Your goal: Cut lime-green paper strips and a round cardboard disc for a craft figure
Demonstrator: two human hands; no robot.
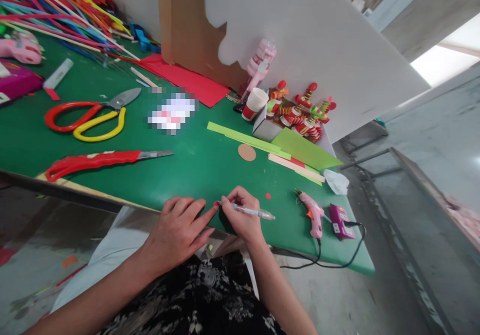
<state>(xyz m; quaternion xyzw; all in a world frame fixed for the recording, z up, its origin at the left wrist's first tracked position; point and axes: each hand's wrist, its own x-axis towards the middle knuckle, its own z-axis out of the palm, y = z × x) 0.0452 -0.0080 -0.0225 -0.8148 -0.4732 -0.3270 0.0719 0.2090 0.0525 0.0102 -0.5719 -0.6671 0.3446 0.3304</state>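
Note:
My right hand (240,215) is closed around a clear pen (252,211), its tip pointing left at a tiny red piece (216,204) on the green table (195,160). My left hand (180,230) lies with its fingers pressed flat on the table's near edge, and its forefinger touches that red piece. A small red dot (267,195) lies just right of the pen. A brown card disc (246,152) sits farther back.
Red and yellow scissors (88,117) and a red utility knife (101,160) lie at left. A pink glue gun (313,214) with its cable rests at right. Green paper strips (262,142), a paper cup (255,104), red paper crafts (303,112) and coloured sticks (56,10) lie behind.

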